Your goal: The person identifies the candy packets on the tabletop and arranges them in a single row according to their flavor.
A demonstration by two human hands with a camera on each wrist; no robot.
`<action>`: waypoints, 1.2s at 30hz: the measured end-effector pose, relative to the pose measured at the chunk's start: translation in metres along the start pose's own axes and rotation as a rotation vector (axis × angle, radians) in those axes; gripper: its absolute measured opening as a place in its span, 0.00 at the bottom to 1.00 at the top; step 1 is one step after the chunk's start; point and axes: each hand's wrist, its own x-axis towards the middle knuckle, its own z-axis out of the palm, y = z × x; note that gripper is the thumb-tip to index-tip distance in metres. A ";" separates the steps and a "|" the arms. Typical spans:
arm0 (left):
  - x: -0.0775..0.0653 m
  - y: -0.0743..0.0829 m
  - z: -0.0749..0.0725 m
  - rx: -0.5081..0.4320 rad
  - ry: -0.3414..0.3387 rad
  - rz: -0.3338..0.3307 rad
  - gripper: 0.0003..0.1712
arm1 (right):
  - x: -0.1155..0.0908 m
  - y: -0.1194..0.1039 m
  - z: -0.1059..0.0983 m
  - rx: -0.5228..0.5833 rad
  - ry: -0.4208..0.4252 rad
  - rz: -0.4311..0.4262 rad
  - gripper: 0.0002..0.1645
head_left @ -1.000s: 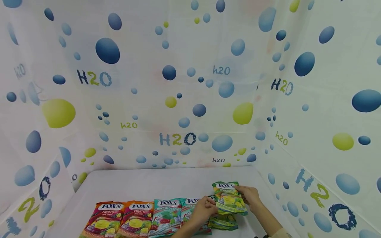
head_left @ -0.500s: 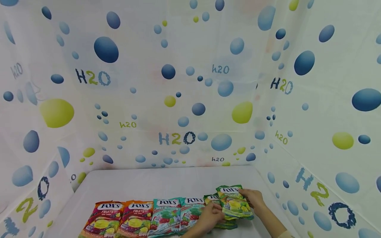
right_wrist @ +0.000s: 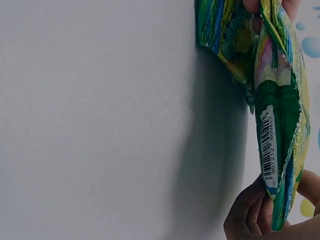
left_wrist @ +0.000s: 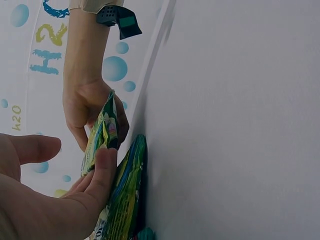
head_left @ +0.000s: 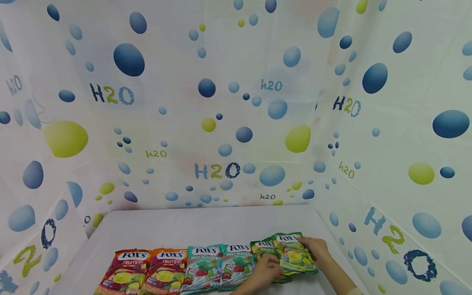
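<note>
My right hand (head_left: pixel 315 250) pinches the right edge of a green-and-yellow Fox's candy bag (head_left: pixel 294 254) and holds it up, slightly above the table. In the right wrist view its barcode side shows on the candy bag (right_wrist: pixel 275 135), with fingers and thumb on both sides of the lower end. At the bag's left edge is my left hand (head_left: pixel 263 271); in the left wrist view the left hand (left_wrist: pixel 55 195) touches the bag with fairly straight fingers, its thumb standing apart. A second green candy bag (head_left: pixel 262 247) lies partly hidden behind the left hand and the raised bag.
Left of the green bags, a row of candy bags lies on the white table (head_left: pixel 206 223): two teal mint bags (head_left: pixel 237 262) (head_left: pixel 202 266), then two orange-red fruit bags (head_left: pixel 166 268) (head_left: pixel 125 270). A patterned sheet (head_left: pixel 228 123) hangs behind and at both sides.
The raised green bag has moved right and lower with the right hand, uncovering more of the green bag beneath. My left hand has shifted right, off the teal bag.
</note>
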 end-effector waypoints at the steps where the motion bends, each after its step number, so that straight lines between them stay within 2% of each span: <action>1: 0.001 -0.001 0.002 -0.005 0.004 -0.005 0.13 | 0.000 0.001 -0.001 0.003 0.007 0.005 0.38; 8: 0.003 0.002 0.011 -0.013 -0.002 -0.023 0.18 | 0.004 0.008 -0.009 0.012 0.030 0.010 0.40; 13: 0.006 0.003 0.016 0.011 -0.013 -0.071 0.20 | 0.006 0.009 -0.013 0.027 0.053 0.030 0.39; 18: 0.005 0.003 0.021 0.002 -0.007 -0.109 0.21 | 0.006 0.010 -0.015 0.027 0.048 0.009 0.37; 22: 0.005 0.003 0.023 -0.020 -0.014 -0.090 0.21 | 0.007 0.010 -0.016 0.012 0.055 -0.024 0.34; 27: 0.005 0.002 0.022 -0.047 -0.060 -0.056 0.22 | 0.007 0.010 -0.017 -0.031 0.079 -0.064 0.32; 36: 0.000 0.004 0.020 -0.028 -0.075 -0.068 0.21 | 0.000 0.007 -0.012 -0.169 0.105 -0.116 0.33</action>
